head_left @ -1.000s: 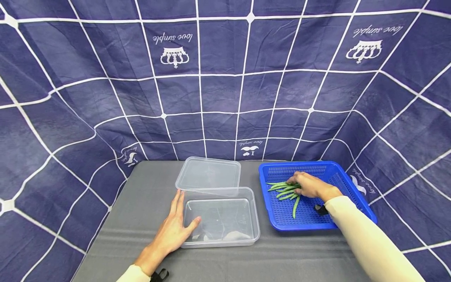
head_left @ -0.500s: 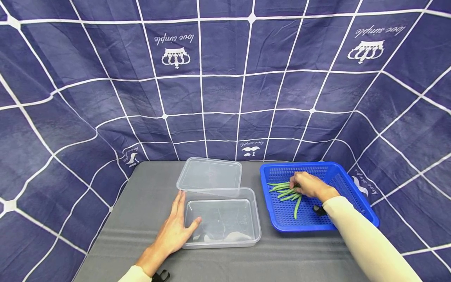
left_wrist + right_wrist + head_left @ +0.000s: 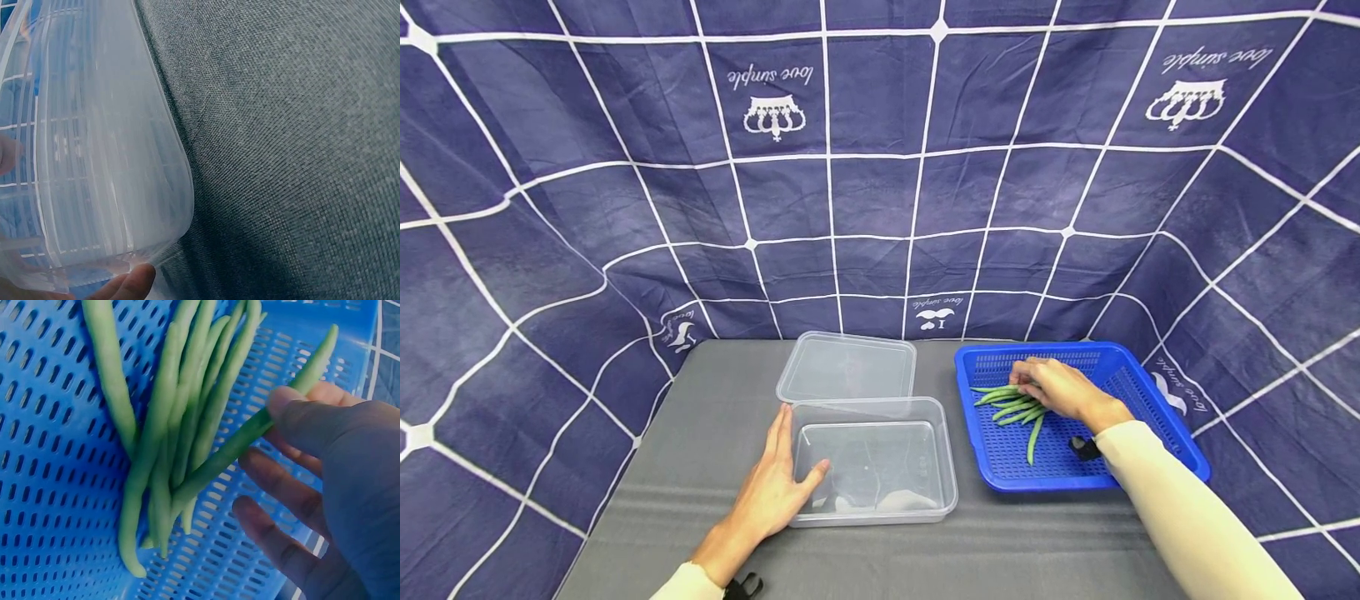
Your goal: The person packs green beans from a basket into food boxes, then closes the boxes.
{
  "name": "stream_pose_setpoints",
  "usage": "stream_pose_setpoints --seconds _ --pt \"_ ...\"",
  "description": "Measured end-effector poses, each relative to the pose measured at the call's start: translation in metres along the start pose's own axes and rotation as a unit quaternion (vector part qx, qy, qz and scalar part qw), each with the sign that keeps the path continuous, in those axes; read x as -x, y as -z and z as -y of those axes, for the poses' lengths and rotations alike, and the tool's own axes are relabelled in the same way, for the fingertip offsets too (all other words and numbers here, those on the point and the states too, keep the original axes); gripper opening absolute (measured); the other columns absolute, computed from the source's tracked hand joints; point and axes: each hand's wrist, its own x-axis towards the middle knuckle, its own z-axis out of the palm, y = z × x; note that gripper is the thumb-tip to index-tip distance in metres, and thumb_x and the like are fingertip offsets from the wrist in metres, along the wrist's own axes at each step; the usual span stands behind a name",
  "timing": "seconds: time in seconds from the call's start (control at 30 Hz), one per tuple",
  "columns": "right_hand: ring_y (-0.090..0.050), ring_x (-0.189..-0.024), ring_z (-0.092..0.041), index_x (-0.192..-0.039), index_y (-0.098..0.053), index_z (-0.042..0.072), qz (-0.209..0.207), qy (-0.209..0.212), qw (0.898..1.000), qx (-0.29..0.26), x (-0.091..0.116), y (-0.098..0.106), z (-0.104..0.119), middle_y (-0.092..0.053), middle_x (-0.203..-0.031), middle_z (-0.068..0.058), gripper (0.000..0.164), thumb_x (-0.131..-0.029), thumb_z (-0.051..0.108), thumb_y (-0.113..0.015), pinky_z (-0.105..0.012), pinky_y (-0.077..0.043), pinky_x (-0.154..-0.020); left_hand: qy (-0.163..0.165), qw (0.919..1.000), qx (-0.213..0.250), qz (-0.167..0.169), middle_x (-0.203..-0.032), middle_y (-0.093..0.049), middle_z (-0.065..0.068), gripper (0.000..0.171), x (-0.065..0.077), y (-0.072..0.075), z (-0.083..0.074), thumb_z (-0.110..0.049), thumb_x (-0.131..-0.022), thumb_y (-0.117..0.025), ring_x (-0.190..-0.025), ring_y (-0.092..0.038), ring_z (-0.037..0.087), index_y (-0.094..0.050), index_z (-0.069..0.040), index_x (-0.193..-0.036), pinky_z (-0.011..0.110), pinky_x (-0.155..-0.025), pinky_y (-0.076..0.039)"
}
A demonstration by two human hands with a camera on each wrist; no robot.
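Observation:
My right hand (image 3: 1058, 389) is inside the blue basket (image 3: 1000, 481), pinching one green bean (image 3: 234, 442) between thumb and index finger. That bean slants upward, its lower end against a small pile of green beans (image 3: 169, 406) on the basket floor. The other fingers of this hand are spread apart. My left hand (image 3: 769, 493) rests at the left side of a clear plastic container (image 3: 880, 518). Its fingers lie fairly straight along the outside wall, and the thumb reaches over the rim. In the left wrist view, fingertips (image 3: 139, 281) touch the container's corner.
A clear flat lid (image 3: 846, 367) lies behind the container, its front edge beneath or against the container's back rim. Grey cloth (image 3: 700, 417) covers the table. Blue checked fabric (image 3: 880, 200) walls off the back and both sides.
My right hand has risen slightly from the bean pile, and its fingers have drawn back a little. The left hand and the container stay in place.

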Motion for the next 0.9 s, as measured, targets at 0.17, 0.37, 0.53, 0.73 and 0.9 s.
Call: stream_pose_setpoints --seconds 0.17,0.37,0.53,0.73,0.9 --pt "-0.076 -0.092 -0.018 -0.113 -0.076 0.019 -0.026 -0.001 1.0 0.0 -0.003 0.005 0.007 -0.077 -0.104 0.002 0.017 -0.106 0.005 -0.081 -0.049 -0.065 -0.075 0.003 1.0 -0.001 0.006 -0.196 -0.015 0.019 0.116 0.0 0.001 0.0 -0.053 -0.107 -0.079 -0.151 -0.064 0.056 -0.013 0.001 -0.186 0.069 -0.113 -0.059" --pt "-0.077 -0.09 -0.019 -0.126 -0.074 0.018 -0.052 -0.002 0.999 -0.003 -0.005 0.013 0.017 -0.082 -0.11 -0.003 0.018 -0.11 0.009 -0.077 -0.052 -0.064 -0.074 -0.002 0.9999 -0.007 0.011 -0.195 -0.017 0.022 0.115 -0.004 0.004 -0.001 -0.054 -0.107 -0.079 -0.15 -0.065 0.057 -0.016 0.003 -0.185 0.069 -0.111 -0.06" --pt "-0.067 -0.08 -0.014 -0.134 -0.073 0.02 -0.074 -0.004 0.997 0.009 -0.006 0.018 0.026 -0.082 -0.111 -0.002 0.021 -0.113 0.014 -0.075 -0.048 -0.061 -0.069 -0.002 0.9998 -0.013 0.011 -0.193 -0.021 0.023 0.112 -0.01 0.004 -0.004 -0.054 -0.107 -0.078 -0.145 -0.068 0.057 -0.02 0.004 -0.184 0.07 -0.109 -0.061" --pt "-0.072 -0.081 -0.014 -0.135 -0.074 0.021 -0.08 0.0 0.997 0.014 -0.006 0.028 0.047 -0.079 -0.107 0.0 0.024 -0.112 0.017 -0.079 -0.045 -0.06 -0.067 0.007 0.9995 -0.017 0.026 -0.196 -0.016 0.018 0.113 -0.013 0.002 -0.007 -0.054 -0.108 -0.078 -0.146 -0.069 0.056 -0.017 0.002 -0.185 0.069 -0.11 -0.061" --pt "-0.076 -0.087 -0.016 -0.136 -0.075 0.019 -0.072 0.009 0.997 -0.001 -0.01 0.035 0.067 -0.078 -0.109 -0.002 0.026 -0.111 0.013 -0.079 -0.047 -0.063 -0.071 0.008 0.9995 -0.019 0.023 -0.196 -0.017 0.015 0.113 -0.015 0.001 -0.007 -0.054 -0.107 -0.078 -0.144 -0.07 0.055 -0.017 0.001 -0.186 0.069 -0.109 -0.061"
